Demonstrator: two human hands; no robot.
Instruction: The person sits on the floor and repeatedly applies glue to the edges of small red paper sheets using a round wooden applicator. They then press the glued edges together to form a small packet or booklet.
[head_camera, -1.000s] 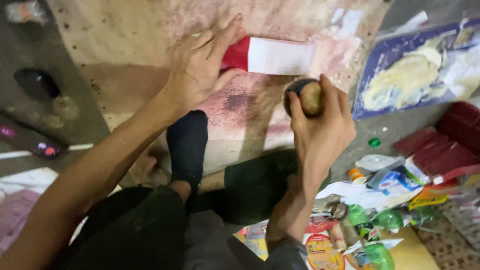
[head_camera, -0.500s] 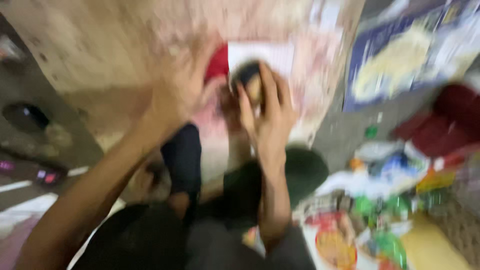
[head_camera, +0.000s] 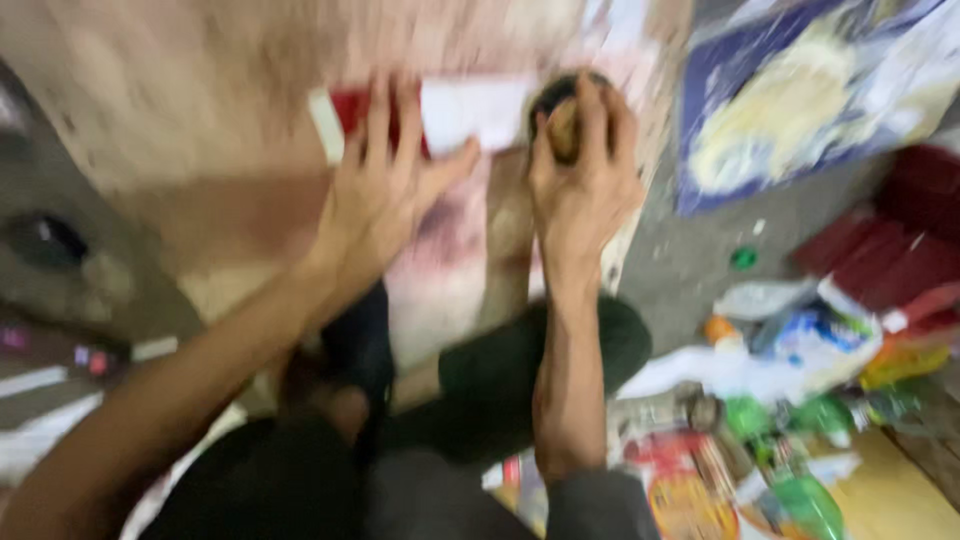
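Red and white sheet (head_camera: 470, 112) lying flat on the board (head_camera: 200, 110), long axis nine to three. Left hand (head_camera: 385, 185) spread flat, pressing its red end (nearer). Right hand (head_camera: 580, 170) at three o'clock, clamped around a dark round tool (head_camera: 562, 110), blurred.

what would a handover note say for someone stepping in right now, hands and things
Left hand: flat, fingers spread, pressing the red and white paper strip onto the stained pale board.
Right hand: closed around a small round dark-rimmed tan object, held at the strip's right end.
Done: strip lies flat on the board, pinned down.
Left: cannot tell from this blurred frame whether the round object touches the strip.
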